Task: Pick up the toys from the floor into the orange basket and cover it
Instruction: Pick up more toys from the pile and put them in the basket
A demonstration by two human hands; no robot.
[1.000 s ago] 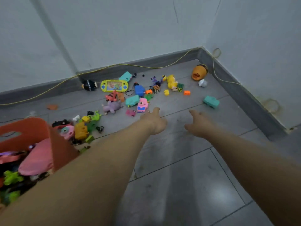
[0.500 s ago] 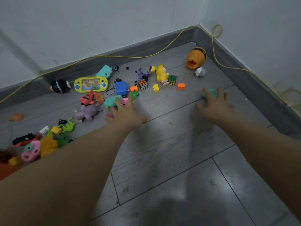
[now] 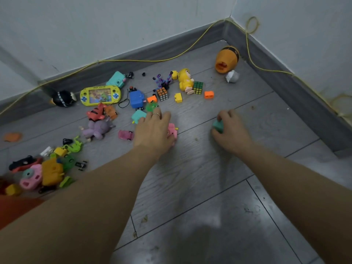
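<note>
Many small toys lie on the grey floor in a room corner. My left hand [image 3: 153, 131] lies over a pink toy [image 3: 173, 130], its fingers curled round it, with the fingertips next to a teal block [image 3: 138, 115]. My right hand [image 3: 231, 130] grips a teal toy car [image 3: 218, 126] just off the floor to the right. Only a sliver of the orange basket [image 3: 13, 210] shows at the lower left edge, and no cover is in view.
Between the hands and the wall lie a yellow handheld game [image 3: 100, 95], a blue toy [image 3: 136, 99], two puzzle cubes [image 3: 162, 93], a yellow figure [image 3: 185, 80] and an orange barrel [image 3: 226, 60]. A toy pile [image 3: 50, 171] sits by the basket. A yellow cable [image 3: 133, 60] follows the baseboard.
Both hands reached forward and came down on toys: the left onto the pink toy, the right closing round the teal car. The view shifted, leaving the basket mostly out of frame.
</note>
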